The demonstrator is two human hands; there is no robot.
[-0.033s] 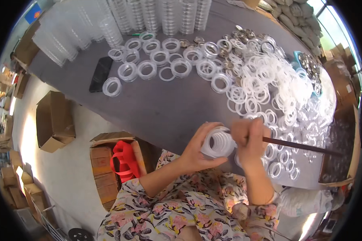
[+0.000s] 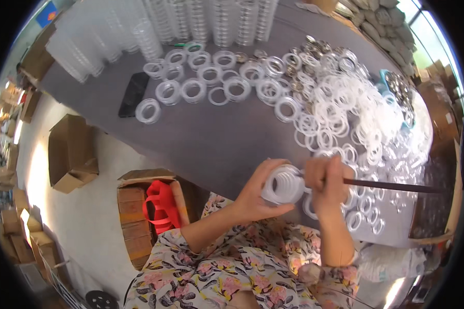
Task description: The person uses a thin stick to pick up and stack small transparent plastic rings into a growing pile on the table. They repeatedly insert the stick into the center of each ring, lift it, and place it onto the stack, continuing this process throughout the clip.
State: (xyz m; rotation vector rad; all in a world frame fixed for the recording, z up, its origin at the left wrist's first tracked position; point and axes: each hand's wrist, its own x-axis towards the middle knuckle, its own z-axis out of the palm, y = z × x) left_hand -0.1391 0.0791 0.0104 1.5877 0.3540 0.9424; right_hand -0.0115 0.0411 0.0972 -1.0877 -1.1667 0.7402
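My left hand [image 2: 260,193] is curled around a short stack of clear plastic rings [image 2: 283,184], tilted so that its round opening faces me. Close against the right side of the stack, my right hand [image 2: 327,180] is closed in a fist around a long, thin dark-brown stick [image 2: 392,185]. One end of the stick points to the right over the table; its other end is hidden at the fist. Beyond my hands lie small stacks of clear rings [image 2: 236,89] and a big loose heap of white rings [image 2: 340,98].
Tall columns of clear round plastic pieces [image 2: 221,23] line the far edge. A black phone [image 2: 134,95] lies at the left, and a blue tray [image 2: 408,121] of metal parts at the right. Cardboard boxes [image 2: 72,154] stand on the floor, one holding a red bag [image 2: 161,205].
The whole view has shifted slightly. My right hand has moved a little to the right relative to the ring stack, and the stick lies nearer to level.
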